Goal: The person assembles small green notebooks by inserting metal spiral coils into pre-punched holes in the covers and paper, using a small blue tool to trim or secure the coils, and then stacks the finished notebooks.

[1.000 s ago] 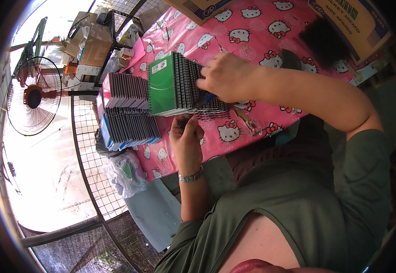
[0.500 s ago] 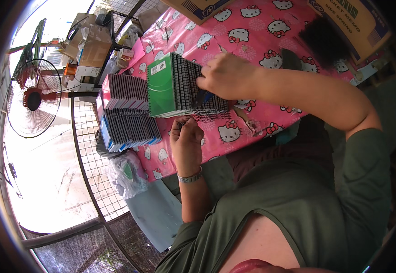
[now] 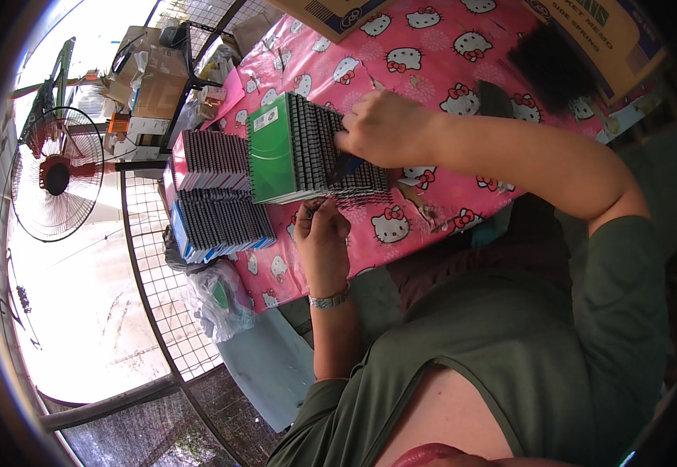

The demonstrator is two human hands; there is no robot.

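Green notebook stack (image 3: 307,152), right hand (image 3: 381,128) gripping it, left hand (image 3: 321,233) curled beneath.

You have one view only, from the fisheye camera on your head, left of the pair. It looks steeply down over your chest onto the pink cartoon-cat tablecloth (image 3: 463,70), close enough that your forearms fill the middle. Edges bend at the rim, where a standing fan (image 3: 56,175) and wire mesh fence (image 3: 159,280) sit left.
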